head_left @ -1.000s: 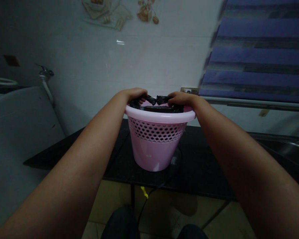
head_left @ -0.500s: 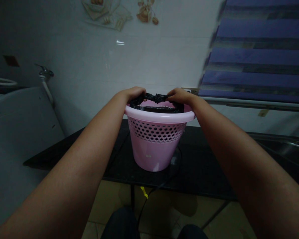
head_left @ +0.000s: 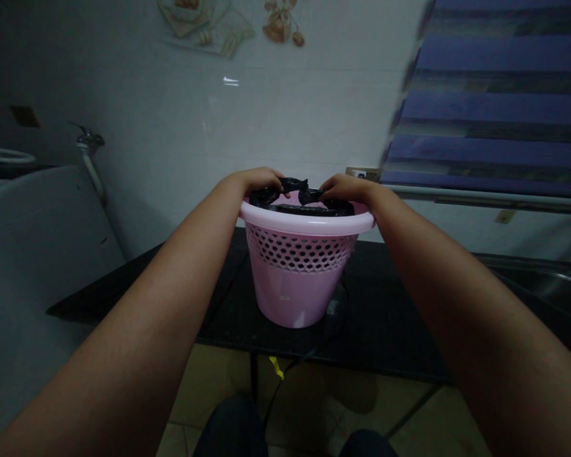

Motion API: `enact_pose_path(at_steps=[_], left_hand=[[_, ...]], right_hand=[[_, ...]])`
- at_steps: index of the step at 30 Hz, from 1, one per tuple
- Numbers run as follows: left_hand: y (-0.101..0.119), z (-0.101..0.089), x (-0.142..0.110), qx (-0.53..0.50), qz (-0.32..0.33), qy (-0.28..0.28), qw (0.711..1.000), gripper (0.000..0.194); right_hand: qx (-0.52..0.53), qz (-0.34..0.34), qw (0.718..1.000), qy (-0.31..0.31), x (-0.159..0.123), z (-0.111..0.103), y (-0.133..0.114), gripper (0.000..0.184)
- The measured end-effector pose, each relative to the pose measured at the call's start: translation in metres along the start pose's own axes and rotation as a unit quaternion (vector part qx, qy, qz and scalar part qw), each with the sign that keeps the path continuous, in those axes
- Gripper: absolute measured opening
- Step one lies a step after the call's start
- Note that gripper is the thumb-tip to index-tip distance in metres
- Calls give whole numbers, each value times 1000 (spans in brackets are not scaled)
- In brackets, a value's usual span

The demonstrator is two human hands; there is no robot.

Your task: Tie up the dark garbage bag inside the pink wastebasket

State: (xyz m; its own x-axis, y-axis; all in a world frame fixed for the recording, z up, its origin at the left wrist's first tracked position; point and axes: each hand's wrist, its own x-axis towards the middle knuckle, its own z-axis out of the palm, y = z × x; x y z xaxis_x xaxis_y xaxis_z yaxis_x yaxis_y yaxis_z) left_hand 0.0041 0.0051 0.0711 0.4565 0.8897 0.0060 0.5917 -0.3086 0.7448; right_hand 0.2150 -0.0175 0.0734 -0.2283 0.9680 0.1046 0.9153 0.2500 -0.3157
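A pink plastic basket (head_left: 295, 289) with a band of holes below its rim stands upright on the dark table. Inside its mouth sits a black plastic bag (head_left: 309, 210), its top gathered into two strands. My left hand (head_left: 261, 181) reaches over the rim at the left, fingers closed round one strand. At the right, my right hand (head_left: 345, 188) pinches the other strand just above the rim. Between the hands the strand ends meet or overlap; whether they are still knotted I cannot tell. The bag's lower part shows only as dark patches through the holes.
The dark table (head_left: 380, 317) reaches right to a metal sink (head_left: 561, 289). A white appliance (head_left: 52, 222) stands at the left, near a wall tap (head_left: 89, 138). A purple striped blind (head_left: 495, 101) hangs at the right. A yellow tag (head_left: 276, 367) hangs on a cable below the table edge.
The bag's middle knot has loosened into two separate-looking ends, the left one higher. My fingers have shifted slightly; the basket stays in place.
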Motion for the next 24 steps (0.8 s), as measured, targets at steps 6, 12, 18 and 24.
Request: enact_pose_path(at_steps=[6,12,18,24], left_hand=[[-3,-1,2,2,6,-20,1000,45],[-3,-1,3,12,2,-19,1000,41],[-1,1,0,-6,-1,-15,1000,44],[-2,1,2,6,4,-11,1000,44]], right_hand=[[-7,0,1000,-12,0,0,1,20],[-2,4,1000,-19,2,1,2,23],[41,19,998,-41,2,3,2,22],[43,37,998,-41,-3,3,-2,19]])
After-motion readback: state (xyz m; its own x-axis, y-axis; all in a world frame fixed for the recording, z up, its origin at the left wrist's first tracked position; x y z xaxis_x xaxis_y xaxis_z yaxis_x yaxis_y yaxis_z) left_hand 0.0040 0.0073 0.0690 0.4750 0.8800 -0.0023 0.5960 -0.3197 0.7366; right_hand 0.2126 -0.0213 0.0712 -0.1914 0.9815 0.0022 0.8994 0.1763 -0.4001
